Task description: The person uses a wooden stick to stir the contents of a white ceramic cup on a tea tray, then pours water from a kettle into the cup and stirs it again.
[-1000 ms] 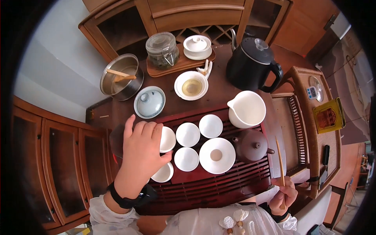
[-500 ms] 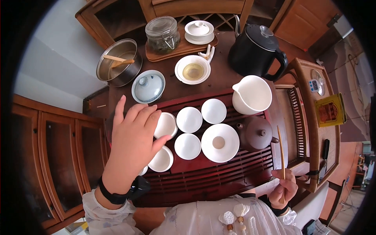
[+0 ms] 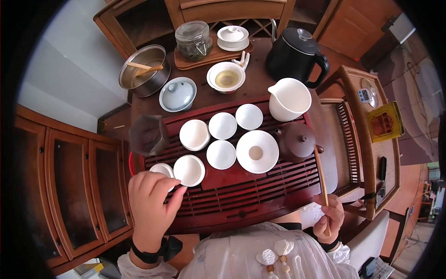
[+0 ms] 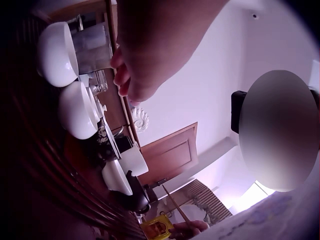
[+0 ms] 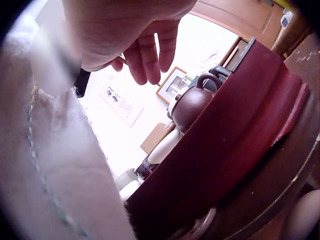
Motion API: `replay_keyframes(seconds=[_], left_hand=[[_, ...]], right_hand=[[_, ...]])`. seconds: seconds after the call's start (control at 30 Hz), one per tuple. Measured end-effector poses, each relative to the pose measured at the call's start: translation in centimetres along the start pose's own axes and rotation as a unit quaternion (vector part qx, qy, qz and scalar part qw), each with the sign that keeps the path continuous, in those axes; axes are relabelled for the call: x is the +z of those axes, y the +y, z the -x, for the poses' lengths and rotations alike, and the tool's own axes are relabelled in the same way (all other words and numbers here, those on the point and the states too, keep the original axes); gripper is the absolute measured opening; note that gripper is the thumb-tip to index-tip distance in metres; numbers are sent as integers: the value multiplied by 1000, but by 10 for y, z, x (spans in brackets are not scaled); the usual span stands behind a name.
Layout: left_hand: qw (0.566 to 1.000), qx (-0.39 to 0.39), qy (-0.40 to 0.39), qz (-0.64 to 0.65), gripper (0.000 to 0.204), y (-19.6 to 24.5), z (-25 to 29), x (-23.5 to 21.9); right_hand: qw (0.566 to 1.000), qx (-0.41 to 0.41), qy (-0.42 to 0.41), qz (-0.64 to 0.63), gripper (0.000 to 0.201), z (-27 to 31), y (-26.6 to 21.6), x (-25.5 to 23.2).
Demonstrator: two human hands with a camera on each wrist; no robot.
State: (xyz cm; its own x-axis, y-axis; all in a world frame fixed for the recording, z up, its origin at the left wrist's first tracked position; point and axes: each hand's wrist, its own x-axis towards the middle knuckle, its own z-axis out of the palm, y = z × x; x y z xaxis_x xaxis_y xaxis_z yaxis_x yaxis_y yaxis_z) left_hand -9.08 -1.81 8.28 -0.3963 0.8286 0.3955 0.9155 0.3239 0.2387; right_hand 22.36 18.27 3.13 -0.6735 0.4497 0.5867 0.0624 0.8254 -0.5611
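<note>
My left hand [image 3: 153, 200] hovers at the front-left corner of the tea tray, thumb and forefinger apart. Its fingers overlap a small white cup [image 3: 161, 170], partly hidden, and the fingertips come right by the rim of a second white cup [image 3: 189, 170]. In the left wrist view, the fingers [image 4: 122, 80] hang loose, with nothing in them. My right hand [image 3: 331, 215] grips a slim wooden stick [image 3: 322, 181] near its lower end. The stick points up beside the brown clay teapot [image 3: 297, 141], its tip overlapping the handle.
The slatted red tea tray [image 3: 241, 214] holds several white cups, a strainer bowl [image 3: 258, 151] and a white pitcher [image 3: 290, 99]. Behind stand a lidded bluish bowl [image 3: 178, 94], a bowl of pale liquid [image 3: 226, 77], a metal pot [image 3: 144, 69], a glass jar [image 3: 193, 41] and a black kettle [image 3: 297, 58].
My left hand has drawn back from the rear-left cup toward the front-left cups, uncovering a dark translucent vessel. The wooden stick, in my right hand, has shifted left, nearer the teapot.
</note>
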Motion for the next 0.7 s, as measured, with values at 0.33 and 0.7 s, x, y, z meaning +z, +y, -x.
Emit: replay_keyframes(seconds=[0.33, 0.7], left_hand=[[999, -17, 16, 25, 24, 14, 27, 5], [997, -27, 60, -36, 58, 44, -38, 67]], right_hand=[[985, -120, -99, 73, 34, -38, -22, 18], [997, -51, -31, 39, 44, 6, -33, 1]])
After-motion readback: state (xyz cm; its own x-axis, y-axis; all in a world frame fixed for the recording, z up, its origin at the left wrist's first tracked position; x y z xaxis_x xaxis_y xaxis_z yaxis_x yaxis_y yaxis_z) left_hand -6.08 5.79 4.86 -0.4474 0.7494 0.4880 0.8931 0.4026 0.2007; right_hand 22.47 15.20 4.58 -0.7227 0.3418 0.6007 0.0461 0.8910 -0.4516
